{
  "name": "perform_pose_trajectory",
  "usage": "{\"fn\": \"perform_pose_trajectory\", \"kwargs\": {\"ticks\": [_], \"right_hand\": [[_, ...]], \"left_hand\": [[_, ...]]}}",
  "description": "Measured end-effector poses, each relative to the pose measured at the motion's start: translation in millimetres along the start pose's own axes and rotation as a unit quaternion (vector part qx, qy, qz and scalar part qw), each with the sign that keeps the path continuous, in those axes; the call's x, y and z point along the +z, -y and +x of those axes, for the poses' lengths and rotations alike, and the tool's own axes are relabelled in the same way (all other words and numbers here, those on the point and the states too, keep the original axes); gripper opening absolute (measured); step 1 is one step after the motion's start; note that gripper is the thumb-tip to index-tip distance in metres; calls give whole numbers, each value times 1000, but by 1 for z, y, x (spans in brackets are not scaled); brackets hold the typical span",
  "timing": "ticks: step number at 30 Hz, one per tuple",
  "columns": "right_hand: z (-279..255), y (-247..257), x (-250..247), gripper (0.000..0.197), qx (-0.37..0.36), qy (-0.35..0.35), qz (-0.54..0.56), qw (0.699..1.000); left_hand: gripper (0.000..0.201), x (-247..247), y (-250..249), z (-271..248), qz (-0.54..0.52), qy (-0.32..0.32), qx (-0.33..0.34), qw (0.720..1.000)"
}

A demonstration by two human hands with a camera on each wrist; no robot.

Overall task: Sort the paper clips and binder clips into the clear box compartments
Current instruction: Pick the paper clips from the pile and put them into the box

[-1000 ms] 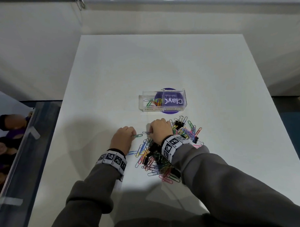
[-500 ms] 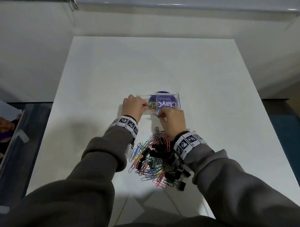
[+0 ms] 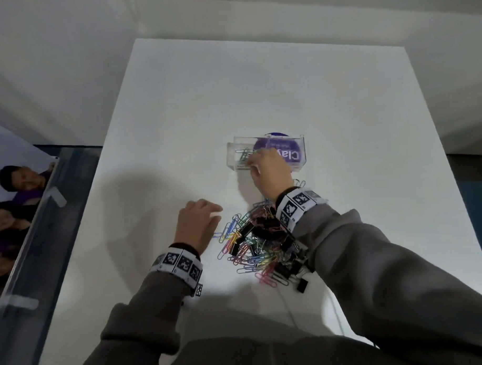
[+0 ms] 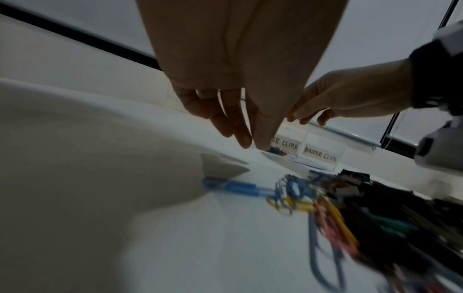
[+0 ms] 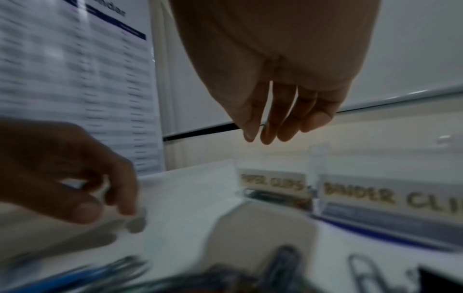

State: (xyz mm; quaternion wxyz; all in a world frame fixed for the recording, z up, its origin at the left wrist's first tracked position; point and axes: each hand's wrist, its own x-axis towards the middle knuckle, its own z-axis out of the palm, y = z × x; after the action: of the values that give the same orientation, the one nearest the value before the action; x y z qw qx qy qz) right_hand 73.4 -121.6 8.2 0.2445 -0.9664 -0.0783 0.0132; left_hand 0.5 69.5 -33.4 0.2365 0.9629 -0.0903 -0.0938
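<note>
The clear box point(image 3: 301, 153) stands on the white table beyond a pile of coloured paper clips and black binder clips point(image 3: 259, 244). Its left compartment, labelled PAPER CLIPS point(image 5: 273, 182), holds a few paper clips point(image 3: 243, 155). The right compartment is labelled BINDER CLIPS point(image 5: 360, 195). My right hand point(image 3: 252, 162) hovers over the box's left compartment, fingers hanging straight and empty point(image 5: 270, 136). My left hand point(image 3: 215, 212) hangs low over the table at the pile's left edge, fingers loose, holding nothing point(image 4: 241, 136). A blue paper clip point(image 4: 238, 188) lies just below it.
A purple round label point(image 3: 277, 148) shows through the box. The table point(image 3: 258, 86) has bare room behind and to both sides. A glass panel point(image 3: 44, 216) runs along the table's left side. A printed sheet point(image 5: 75, 79) hangs on the wall at the left.
Half a second ago both hands were at the box. My left hand has drawn back to the pile's left edge. The right hand has stayed over the box.
</note>
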Motion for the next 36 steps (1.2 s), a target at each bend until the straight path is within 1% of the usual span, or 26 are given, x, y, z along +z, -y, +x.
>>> {"fn": "perform_pose_trajectory", "kwargs": {"ticks": [1, 2, 3, 4, 5, 7, 8, 10, 13, 17, 19, 20, 22, 23, 25, 27, 29, 30, 33, 36], "right_hand": [[-16, 4, 5, 18, -18, 35, 7, 999], [-34, 8, 10, 17, -32, 84, 0, 996], [-50, 12, 15, 18, -38, 132, -23, 990], [-65, 14, 20, 21, -44, 164, -54, 984], [-76, 15, 25, 29, -45, 181, -85, 979], [-90, 14, 32, 45, -38, 185, -117, 975], [-93, 12, 34, 46, -33, 176, -120, 977], [-97, 9, 35, 41, -18, 150, -110, 982], [-105, 0, 31, 27, 9, 108, -114, 988], [-113, -11, 18, 22, 46, 90, -142, 985], [-108, -10, 15, 17, 34, 82, -142, 986], [-104, -8, 15, 15, 14, 80, -140, 987], [-92, 0, 18, 21, -55, 94, -132, 985], [-86, 5, 20, 26, -92, 114, -135, 980], [-77, 13, 23, 34, -129, 182, -144, 964], [-70, 16, 26, 39, -144, 231, -167, 948], [-69, 17, 28, 41, -154, 249, -197, 936], [-69, 18, 29, 38, -156, 249, -202, 934], [-72, 19, 29, 21, -150, 237, -204, 938], [-77, 16, 29, 20, -143, 237, -204, 939]], "left_hand": [[18, 3, 1, -10, -3, 1, -12, 1000], [18, 6, 0, -17, -10, -2, -27, 1000], [18, 8, 0, -23, -18, -5, -44, 999], [19, 11, -1, -28, -25, -4, -59, 998], [20, 12, -1, -32, -27, 0, -67, 997], [22, 16, 0, -39, -30, 10, -66, 997], [21, 18, 2, -41, -38, 11, -61, 997], [19, 19, 6, -42, -57, 10, -54, 997], [10, 18, 10, -42, -71, 9, -62, 995], [5, 17, 10, -42, -96, 6, -87, 992], [4, 16, 6, -38, -112, -3, -97, 989], [4, 16, 2, -36, -119, -4, -97, 988], [5, 15, -6, -31, -129, -1, -89, 988], [6, 15, -10, -29, -133, 0, -80, 988], [10, 15, -14, -26, -133, 7, -60, 989], [21, 15, -14, -25, -123, 30, -47, 991], [30, 16, -11, -27, -118, 51, -37, 991], [31, 16, -10, -28, -114, 55, -33, 991], [26, 19, -9, -30, -95, 56, -24, 994], [12, 23, -10, -28, -84, 46, -12, 995]]}}
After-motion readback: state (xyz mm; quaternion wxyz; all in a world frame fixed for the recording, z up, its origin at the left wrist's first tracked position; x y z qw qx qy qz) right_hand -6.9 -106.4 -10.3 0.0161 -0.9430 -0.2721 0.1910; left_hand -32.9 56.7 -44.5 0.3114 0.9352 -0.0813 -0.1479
